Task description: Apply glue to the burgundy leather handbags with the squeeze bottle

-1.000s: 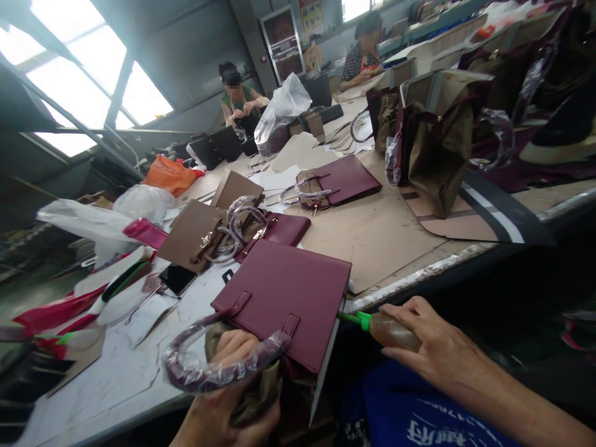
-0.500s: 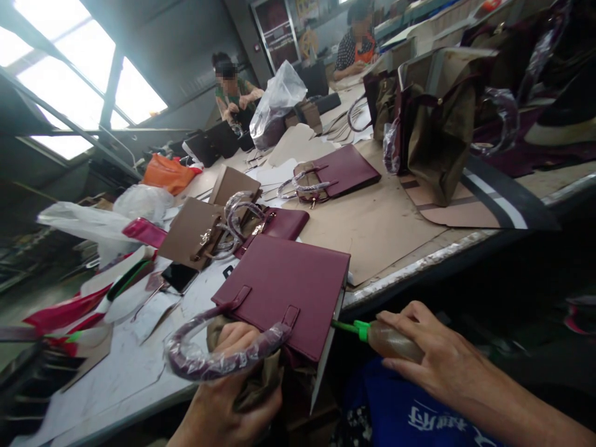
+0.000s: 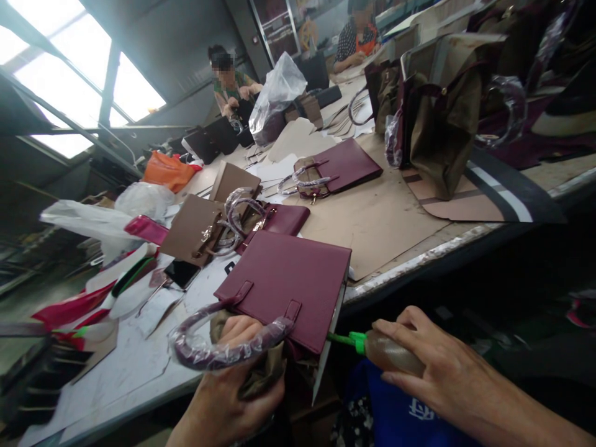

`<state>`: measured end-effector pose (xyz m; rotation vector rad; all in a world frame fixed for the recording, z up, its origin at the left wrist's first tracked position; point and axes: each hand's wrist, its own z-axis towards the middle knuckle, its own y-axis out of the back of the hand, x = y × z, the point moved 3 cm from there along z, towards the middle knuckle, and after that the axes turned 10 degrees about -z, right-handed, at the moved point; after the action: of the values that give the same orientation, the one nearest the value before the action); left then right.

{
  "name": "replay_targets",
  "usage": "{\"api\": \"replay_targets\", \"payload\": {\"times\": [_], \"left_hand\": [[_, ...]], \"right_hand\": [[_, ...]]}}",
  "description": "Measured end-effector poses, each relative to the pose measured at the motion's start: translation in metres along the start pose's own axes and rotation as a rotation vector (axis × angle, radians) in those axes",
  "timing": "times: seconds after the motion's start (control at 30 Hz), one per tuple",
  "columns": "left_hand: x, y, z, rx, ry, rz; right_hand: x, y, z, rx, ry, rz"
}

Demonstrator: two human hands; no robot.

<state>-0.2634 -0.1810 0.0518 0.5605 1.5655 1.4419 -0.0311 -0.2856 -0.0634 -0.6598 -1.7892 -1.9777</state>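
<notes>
A burgundy handbag (image 3: pixel 288 279) lies at the table's front edge, its plastic-wrapped handle (image 3: pixel 218 357) toward me. Through that handle reaches my left hand (image 3: pixel 246 379), closed on the bag's olive-brown lining (image 3: pixel 265 372). My right hand (image 3: pixel 419 354) is wrapped round a squeeze bottle (image 3: pixel 391 354) of brownish liquid with a green nozzle (image 3: pixel 349 339). The nozzle tip meets the bag's open side edge, where a pale panel (image 3: pixel 323 366) hangs down; whether it touches is unclear.
Other burgundy (image 3: pixel 351 166) and taupe handbags (image 3: pixel 186 230) lie beyond, near a phone (image 3: pixel 181 273). An unfinished bag (image 3: pixel 442 124) stands at the right. Clear plastic bags (image 3: pixel 279 93) and an orange bag (image 3: pixel 167 172) sit farther back. Two people work across the table (image 3: pixel 372 230).
The bottle in my right hand has shifted slightly left and down, its nozzle tip lower along the bag's edge. My left hand keeps its hold; the view has moved a little.
</notes>
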Motion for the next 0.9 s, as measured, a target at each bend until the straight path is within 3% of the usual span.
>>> {"api": "replay_targets", "payload": {"times": [0.43,0.9], "left_hand": [[0.005,-0.001,0.0,-0.021,0.034,-0.074],[0.004,0.001,0.005,0.01,0.078,-0.114]], "right_hand": [[0.018,0.006,-0.014,-0.109,0.114,0.009],[0.041,0.013,-0.03,-0.059,0.182,-0.001]]}}
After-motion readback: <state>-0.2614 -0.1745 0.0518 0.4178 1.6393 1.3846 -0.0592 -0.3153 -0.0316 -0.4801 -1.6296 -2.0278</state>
